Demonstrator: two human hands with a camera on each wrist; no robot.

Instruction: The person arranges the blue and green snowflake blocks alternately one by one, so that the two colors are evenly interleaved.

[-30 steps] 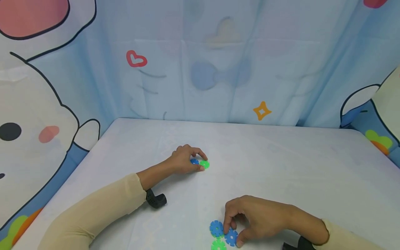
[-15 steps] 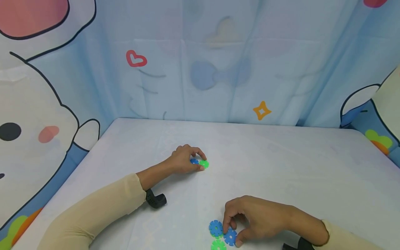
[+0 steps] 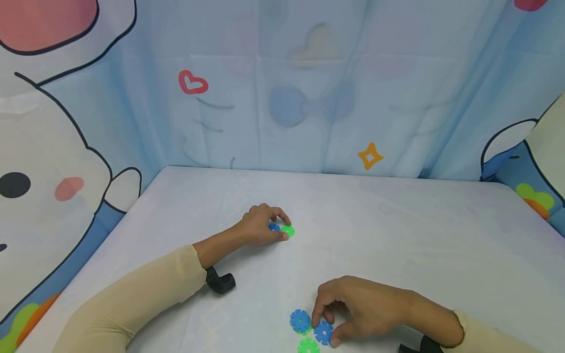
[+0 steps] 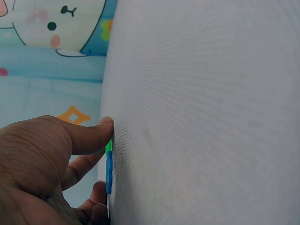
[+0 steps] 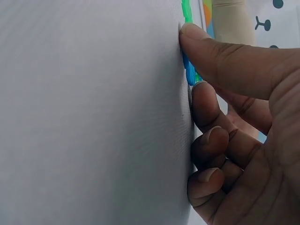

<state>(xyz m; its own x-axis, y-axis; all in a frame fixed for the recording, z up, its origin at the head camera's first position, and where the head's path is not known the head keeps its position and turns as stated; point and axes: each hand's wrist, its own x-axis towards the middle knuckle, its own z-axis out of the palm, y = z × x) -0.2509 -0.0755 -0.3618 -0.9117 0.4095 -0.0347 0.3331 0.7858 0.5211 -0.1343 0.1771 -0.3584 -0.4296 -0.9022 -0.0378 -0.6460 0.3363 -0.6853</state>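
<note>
At mid-table my left hand (image 3: 260,226) pinches a notched green plastic disc (image 3: 289,230) between thumb and forefinger. Close to the palm lies a notched blue disc (image 3: 274,227); both stand edge-on against the cloth in the left wrist view. Nearer the front, my right hand (image 3: 366,304) holds another blue disc (image 3: 324,334) by its edges, thumb on one side and forefinger on the other. Its thumb (image 5: 213,56) covers part of that disc in the right wrist view. Left of it sits a further blue disc (image 3: 300,320) overlapping a mostly hidden green one, with a green disc (image 3: 308,345) below.
A white cloth covers the table (image 3: 419,235). Behind it hangs a light blue curtain (image 3: 247,122) with cartoon prints. A black wrist device (image 3: 220,283) juts from the left sleeve (image 3: 150,289), low over the cloth.
Near my right hand, the two blue discs have slid slightly left, the outer one uncovering more green beneath. My right forefinger has shifted left with them. The left hand's green disc has moved very slightly left.
</note>
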